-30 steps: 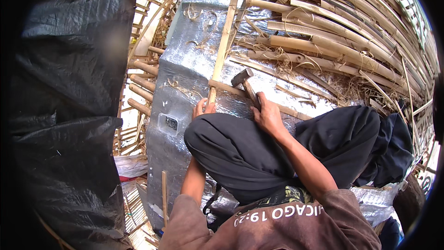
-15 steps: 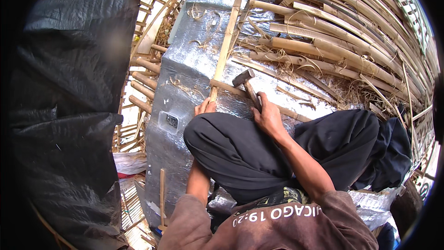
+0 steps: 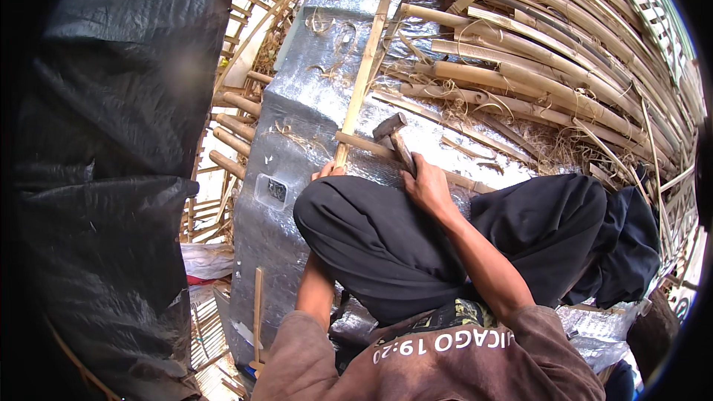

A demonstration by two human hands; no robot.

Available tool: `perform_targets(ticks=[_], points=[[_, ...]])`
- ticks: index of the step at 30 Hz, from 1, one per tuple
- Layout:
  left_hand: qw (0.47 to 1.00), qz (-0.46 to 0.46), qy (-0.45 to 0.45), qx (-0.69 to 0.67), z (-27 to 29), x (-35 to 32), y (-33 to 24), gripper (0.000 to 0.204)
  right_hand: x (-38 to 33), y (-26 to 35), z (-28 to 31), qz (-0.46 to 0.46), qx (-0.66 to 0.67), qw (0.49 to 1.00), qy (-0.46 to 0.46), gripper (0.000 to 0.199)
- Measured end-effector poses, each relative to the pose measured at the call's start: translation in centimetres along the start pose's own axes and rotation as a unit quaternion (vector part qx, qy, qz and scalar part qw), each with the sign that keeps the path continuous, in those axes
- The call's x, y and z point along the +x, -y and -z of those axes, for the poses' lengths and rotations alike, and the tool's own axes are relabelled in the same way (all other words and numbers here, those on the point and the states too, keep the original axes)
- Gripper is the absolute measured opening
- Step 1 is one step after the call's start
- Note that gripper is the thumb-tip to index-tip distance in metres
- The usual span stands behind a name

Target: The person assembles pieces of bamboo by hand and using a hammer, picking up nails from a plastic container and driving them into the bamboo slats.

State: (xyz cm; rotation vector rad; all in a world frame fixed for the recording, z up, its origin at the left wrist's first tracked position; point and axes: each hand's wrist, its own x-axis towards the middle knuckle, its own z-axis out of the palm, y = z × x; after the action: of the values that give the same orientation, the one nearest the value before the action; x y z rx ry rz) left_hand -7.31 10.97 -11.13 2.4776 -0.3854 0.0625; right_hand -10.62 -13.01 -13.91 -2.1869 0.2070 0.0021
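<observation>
My right hand [image 3: 428, 184] is wrapped round the short wooden handle of a hammer [image 3: 389, 128], its dark metal head pointing away from me. The head lies beside a short bamboo crosspiece [image 3: 364, 144], which runs left to right. My left hand [image 3: 327, 171] grips the near end of a long, pale bamboo strip [image 3: 366, 67], which reaches away from me over silvery foil sheeting [image 3: 297, 104]. The strip and the crosspiece meet just beyond my left hand. My raised knee hides most of that hand; only some fingers show.
Split bamboo lengths [image 3: 535, 67] lie stacked at the far right, with loose shavings [image 3: 549, 152] below them. A black plastic sheet [image 3: 111, 119] hangs on the left. Round bamboo ends [image 3: 238, 130] jut toward the foil. My folded legs [image 3: 386, 238] take up the near middle.
The long strip has shifted slightly nearer to me, and less of my left hand shows past the knee. My right hand keeps its hold on the hammer, almost still.
</observation>
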Motion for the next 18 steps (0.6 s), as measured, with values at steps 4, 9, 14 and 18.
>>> perform_targets(ticks=[4,9,14,18], points=[[1.0,0.012,0.016,-0.02,0.8,-0.4,-1.1,0.02,-0.8,-0.3,-0.3,0.02,-0.007,0.999,-0.025,0.048],[0.995,-0.068,0.015,0.074,1.6,0.0,-1.6,0.021,-1.2,-0.4,0.0,0.012,-0.001,1.0,-0.011,0.049],[0.995,-0.033,0.037,0.089,1.7,-0.2,-1.6,0.022,-1.0,0.1,0.5,-0.009,-0.001,1.0,0.012,0.05],[0.997,-0.038,0.011,0.059,0.8,-0.5,-0.5,0.023,-0.8,0.0,0.7,-0.018,0.011,1.0,0.021,0.05]])
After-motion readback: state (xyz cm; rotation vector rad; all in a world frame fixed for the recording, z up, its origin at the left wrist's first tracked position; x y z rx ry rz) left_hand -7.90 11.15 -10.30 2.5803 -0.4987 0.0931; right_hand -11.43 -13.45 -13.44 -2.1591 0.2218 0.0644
